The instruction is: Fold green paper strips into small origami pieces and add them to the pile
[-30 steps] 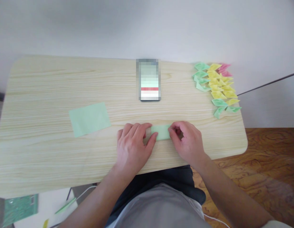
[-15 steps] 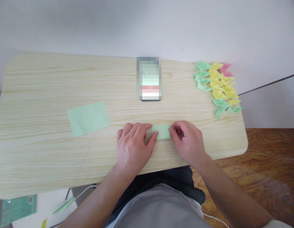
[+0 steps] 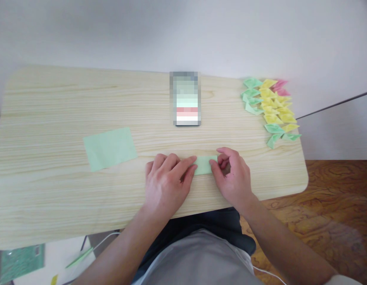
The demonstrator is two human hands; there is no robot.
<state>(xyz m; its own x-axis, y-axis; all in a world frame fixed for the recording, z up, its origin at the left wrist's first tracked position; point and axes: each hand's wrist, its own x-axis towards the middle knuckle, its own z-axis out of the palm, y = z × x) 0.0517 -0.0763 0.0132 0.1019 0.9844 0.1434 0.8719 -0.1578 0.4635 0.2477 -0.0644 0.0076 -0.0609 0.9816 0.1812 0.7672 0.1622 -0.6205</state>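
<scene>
Near table edge [image 3: 198, 211] (room beyond): strip [image 3: 203, 165]

Left hand [image 3: 167, 178], lower centre: palm down, thumb [image 3: 190, 177] near index finger [image 3: 185, 164]. Right hand [image 3: 235, 174], right of centre: fingers [image 3: 229, 152] bent.

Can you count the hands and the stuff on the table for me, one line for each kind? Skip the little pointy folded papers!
Hands: 2, the left hand and the right hand
Phone: 1
Green sheet: 1
Green strip at the fingers: 1
Total: 5
</scene>
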